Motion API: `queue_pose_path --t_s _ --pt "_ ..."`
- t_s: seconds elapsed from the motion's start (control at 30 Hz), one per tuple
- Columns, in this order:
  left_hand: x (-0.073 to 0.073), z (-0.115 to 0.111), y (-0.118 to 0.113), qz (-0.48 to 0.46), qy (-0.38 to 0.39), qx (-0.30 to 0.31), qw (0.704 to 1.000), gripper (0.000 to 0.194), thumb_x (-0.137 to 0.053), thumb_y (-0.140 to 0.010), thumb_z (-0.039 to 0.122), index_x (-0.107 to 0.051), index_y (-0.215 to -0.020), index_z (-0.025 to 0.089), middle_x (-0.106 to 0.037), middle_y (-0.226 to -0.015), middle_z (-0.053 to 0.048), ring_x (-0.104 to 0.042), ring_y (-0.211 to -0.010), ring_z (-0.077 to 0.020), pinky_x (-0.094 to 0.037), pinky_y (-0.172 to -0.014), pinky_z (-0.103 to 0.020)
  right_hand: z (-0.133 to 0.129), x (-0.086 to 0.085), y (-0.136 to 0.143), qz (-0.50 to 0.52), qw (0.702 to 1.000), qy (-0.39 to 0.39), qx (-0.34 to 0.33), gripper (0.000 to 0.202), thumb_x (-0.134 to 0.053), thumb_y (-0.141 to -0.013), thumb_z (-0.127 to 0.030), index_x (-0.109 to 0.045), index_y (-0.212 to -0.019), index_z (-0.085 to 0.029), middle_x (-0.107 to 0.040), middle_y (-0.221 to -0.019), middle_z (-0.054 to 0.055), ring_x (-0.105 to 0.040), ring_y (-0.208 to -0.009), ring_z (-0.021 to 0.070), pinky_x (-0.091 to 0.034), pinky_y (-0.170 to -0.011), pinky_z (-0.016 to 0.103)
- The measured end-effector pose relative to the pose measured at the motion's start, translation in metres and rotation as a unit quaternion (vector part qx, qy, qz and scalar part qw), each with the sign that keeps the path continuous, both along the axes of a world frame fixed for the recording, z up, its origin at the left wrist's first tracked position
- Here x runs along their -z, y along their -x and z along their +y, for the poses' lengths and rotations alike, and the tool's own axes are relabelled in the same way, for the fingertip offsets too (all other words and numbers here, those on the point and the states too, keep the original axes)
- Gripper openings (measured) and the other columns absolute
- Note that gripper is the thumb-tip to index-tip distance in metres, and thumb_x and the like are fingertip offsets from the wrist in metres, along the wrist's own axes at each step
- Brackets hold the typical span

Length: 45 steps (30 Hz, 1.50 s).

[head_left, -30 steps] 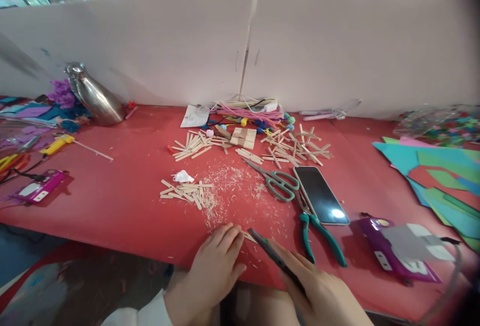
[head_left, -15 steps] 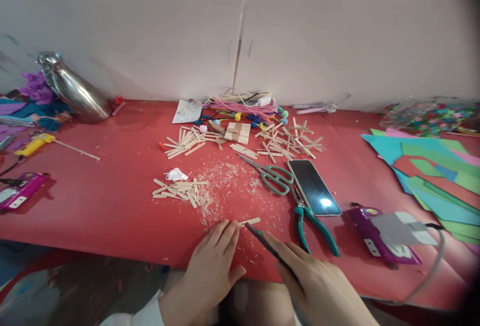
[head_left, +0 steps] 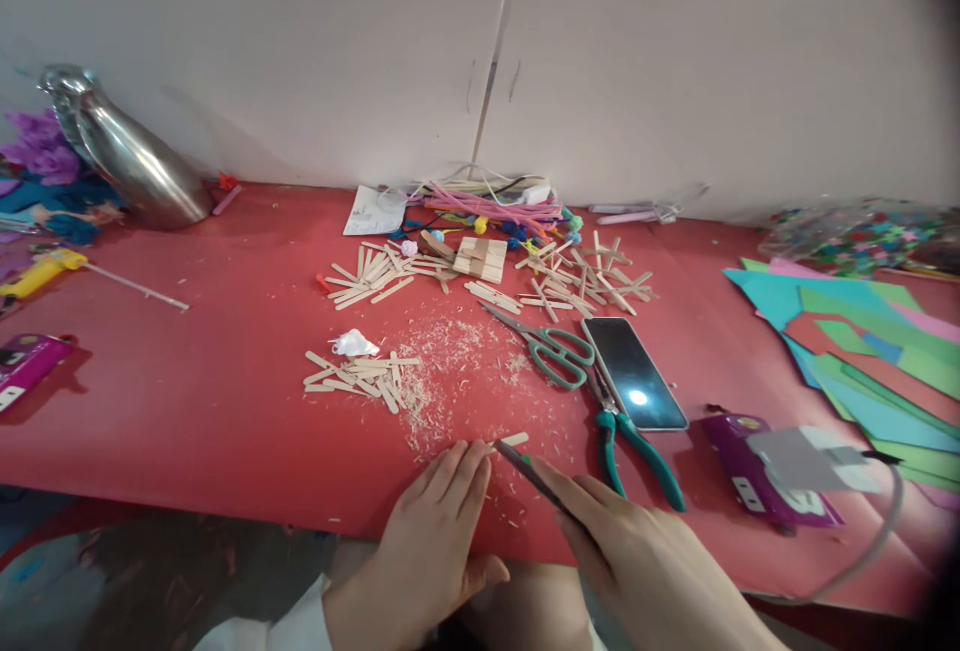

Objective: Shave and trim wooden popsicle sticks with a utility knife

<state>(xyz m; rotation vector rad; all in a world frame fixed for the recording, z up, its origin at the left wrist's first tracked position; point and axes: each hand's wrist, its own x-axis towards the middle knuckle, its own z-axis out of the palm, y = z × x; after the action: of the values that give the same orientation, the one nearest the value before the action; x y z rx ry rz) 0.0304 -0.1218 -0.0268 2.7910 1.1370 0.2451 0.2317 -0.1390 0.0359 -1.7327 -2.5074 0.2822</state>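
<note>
My left hand lies palm down at the table's front edge, its fingers side by side, pressing on one end of a wooden stick. Wrapped round a dark, narrow tool is my right hand; the tool's tip rests against the stick just beside my left fingertips. Pale wood shavings are scattered beyond the hands. A small pile of sticks lies to their left, with a white crumpled piece behind it.
Scissors, green-handled pliers and a phone lie right of the shavings. A purple box with a cable is farther right, near coloured paper. A metal jug and yellow glue gun are at left.
The camera view has tilted and shifted slightly, so the jug and glue gun appear farther left. Both hands keep their hold, with the tool still against the stick.
</note>
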Motion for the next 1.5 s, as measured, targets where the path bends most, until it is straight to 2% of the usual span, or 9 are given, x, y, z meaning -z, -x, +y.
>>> queue_pose_path --t_s 0.2,0.4,0.53,0.67,0.93,1.1,1.27,1.4,1.5 --pt "0.006 -0.002 0.001 -0.006 0.003 0.002 1.000 0.075 -0.028 -0.083 0.062 -0.030 -0.136 0.008 -0.026 -0.142 -0.012 -0.027 -0.128 -0.0257 -0.027 -0.102 -0.035 0.003 -0.005 0.002 0.009 1.000 0.017 0.006 0.043 -0.028 -0.085 -0.017 -0.053 -0.120 -0.016 -0.068 -0.074 0.007 -0.063 -0.051 0.0172 -0.055 -0.050 0.031" --pt "0.007 -0.002 0.001 -0.015 0.008 0.009 1.000 0.073 -0.028 -0.086 0.058 -0.024 -0.137 0.007 -0.024 -0.143 -0.012 -0.023 -0.130 -0.0248 -0.026 -0.103 -0.035 0.004 -0.007 -0.001 0.008 1.000 0.018 0.006 0.043 -0.030 -0.085 -0.018 -0.052 -0.121 -0.023 -0.068 -0.070 0.004 -0.062 -0.048 0.0151 -0.053 -0.045 0.027" --pt "0.006 -0.002 0.002 -0.016 0.017 -0.002 1.000 0.072 -0.026 -0.086 0.059 -0.024 -0.138 0.008 -0.023 -0.143 -0.010 -0.026 -0.129 -0.0242 -0.028 -0.102 -0.034 0.004 -0.007 0.000 -0.001 1.000 0.004 -0.002 0.042 -0.028 -0.085 -0.017 -0.054 -0.118 -0.018 -0.066 -0.067 0.004 -0.062 -0.047 0.0171 -0.050 -0.038 0.028" --pt "0.008 -0.002 0.002 -0.016 0.013 0.001 1.000 0.072 -0.027 -0.085 0.059 -0.025 -0.137 0.008 -0.024 -0.143 -0.011 -0.024 -0.129 -0.0248 -0.027 -0.103 -0.035 0.005 -0.006 0.000 -0.015 1.000 0.005 -0.012 0.043 -0.027 -0.083 -0.014 -0.056 -0.116 -0.015 -0.066 -0.067 0.005 -0.060 -0.043 0.0165 -0.050 -0.039 0.029" --pt "0.006 -0.003 0.002 -0.039 0.038 -0.009 0.998 0.074 -0.034 -0.084 0.059 -0.020 -0.139 0.012 -0.025 -0.143 -0.009 -0.027 -0.128 -0.0244 -0.028 -0.102 -0.035 0.009 -0.014 0.003 -0.007 1.000 0.019 0.000 0.053 -0.035 -0.079 -0.011 -0.045 -0.127 -0.028 -0.066 -0.066 0.001 -0.059 -0.045 0.0136 -0.049 -0.044 0.023" --pt "0.008 -0.003 0.001 -0.042 0.042 -0.015 0.998 0.072 -0.032 -0.084 0.059 -0.024 -0.138 0.012 -0.026 -0.142 -0.008 -0.030 -0.127 -0.0241 -0.030 -0.101 -0.034 0.010 -0.014 0.005 -0.034 0.999 0.022 -0.019 0.054 -0.037 -0.077 -0.009 -0.045 -0.127 -0.025 -0.066 -0.068 0.002 -0.059 -0.045 0.0131 -0.046 -0.042 0.022" --pt "0.007 -0.003 -0.001 -0.047 0.032 -0.024 0.998 0.065 -0.032 -0.087 0.052 -0.027 -0.137 0.011 -0.024 -0.143 -0.006 -0.028 -0.128 -0.0219 -0.028 -0.102 -0.031 0.010 -0.013 0.007 -0.079 0.996 0.023 -0.024 0.054 -0.039 -0.073 -0.007 -0.050 -0.124 -0.022 -0.066 -0.069 0.003 -0.059 -0.045 0.0129 -0.043 -0.041 0.022" --pt "0.008 -0.003 -0.001 -0.045 0.026 -0.026 0.998 0.065 -0.031 -0.087 0.053 -0.028 -0.137 0.011 -0.024 -0.143 -0.005 -0.029 -0.128 -0.0211 -0.027 -0.102 -0.030 0.012 -0.015 0.009 -0.127 0.990 0.049 -0.042 0.057 -0.041 -0.068 -0.007 -0.051 -0.123 -0.016 -0.066 -0.071 0.006 -0.060 -0.046 0.0158 -0.043 -0.039 0.025" --pt "0.010 -0.002 -0.001 -0.042 0.017 -0.026 0.999 0.068 -0.033 -0.085 0.056 -0.028 -0.137 0.011 -0.024 -0.143 -0.005 -0.030 -0.127 -0.0211 -0.028 -0.102 -0.030 0.014 -0.018 0.008 -0.123 0.991 0.044 -0.040 0.055 -0.039 -0.070 -0.007 -0.052 -0.122 -0.018 -0.067 -0.071 0.006 -0.059 -0.048 0.0149 -0.043 -0.041 0.024"
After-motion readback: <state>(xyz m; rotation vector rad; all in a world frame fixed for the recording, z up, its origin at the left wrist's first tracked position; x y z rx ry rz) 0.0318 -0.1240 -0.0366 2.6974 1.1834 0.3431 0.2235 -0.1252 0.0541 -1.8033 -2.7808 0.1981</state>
